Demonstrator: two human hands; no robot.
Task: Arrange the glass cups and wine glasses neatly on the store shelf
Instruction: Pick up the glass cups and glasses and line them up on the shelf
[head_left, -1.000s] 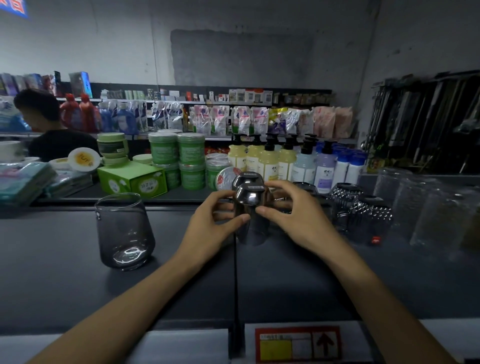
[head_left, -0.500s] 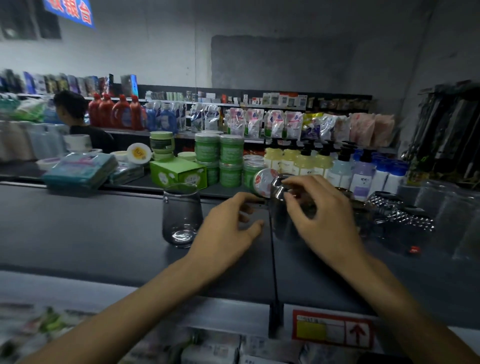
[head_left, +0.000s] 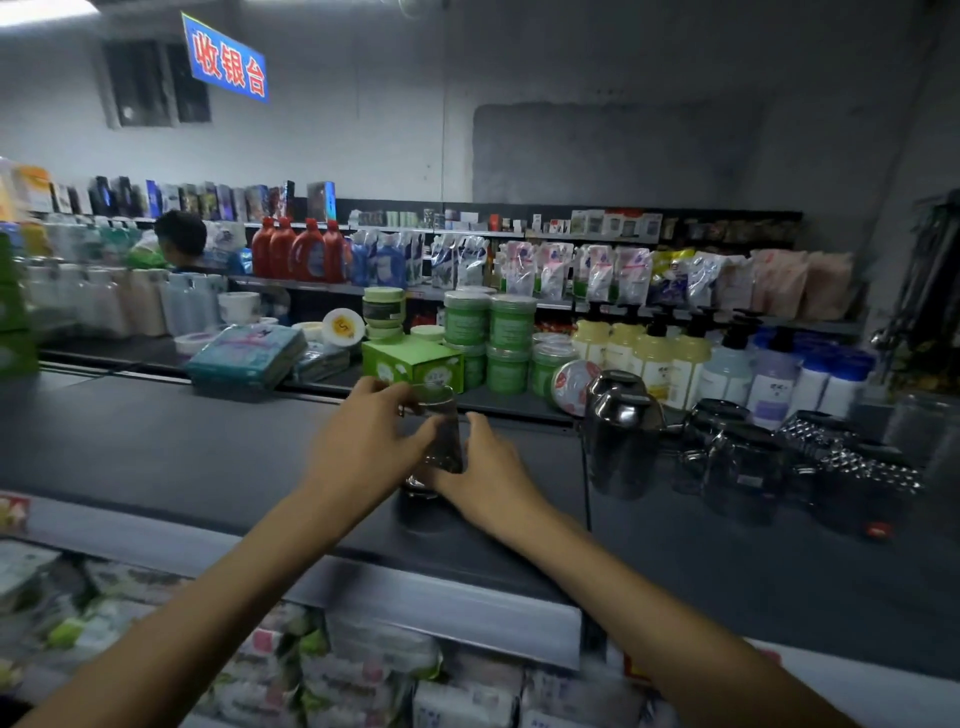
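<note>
Open dark shelf (head_left: 156, 452) stretches toward nine o'clock. At centre, the left grip (head_left: 363, 441) and right grip (head_left: 488, 467) curl around a smoky glass cup (head_left: 441, 415), hiding its sides. At three o'clock, crowded dark glasses (head_left: 743, 473) blur together, reaching the frame's edge.

Open shelf (head_left: 182, 447) surface leftward; dark glassware (head_left: 743, 467) crowds right; green box (head_left: 410, 361) behind.
</note>
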